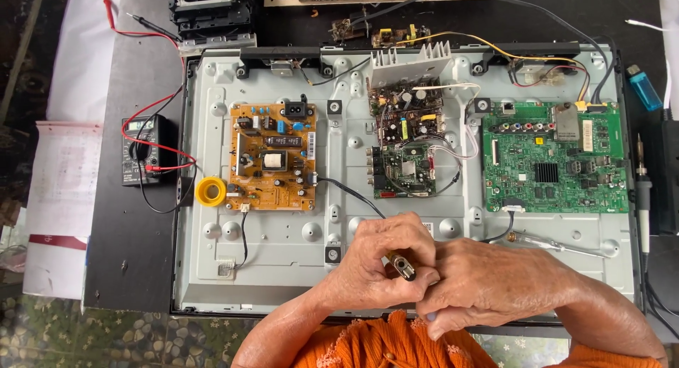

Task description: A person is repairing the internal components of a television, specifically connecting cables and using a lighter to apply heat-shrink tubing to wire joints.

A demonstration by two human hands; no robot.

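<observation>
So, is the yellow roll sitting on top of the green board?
No, the yellow roll lies on the metal panel beside the orange-brown board, far from the green board.

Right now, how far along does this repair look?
Done: the back cover is off, baring the metal chassis and three circuit boards. In hand: left hand and right hand grip a small metal-tipped part. Left: the meter and screwdriver lie unused.

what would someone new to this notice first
The opened metal back panel fills the view, carrying an orange circuit board at left and a green circuit board at right. At the bottom centre, the left hand and right hand meet around a small metal-tipped object.
</observation>
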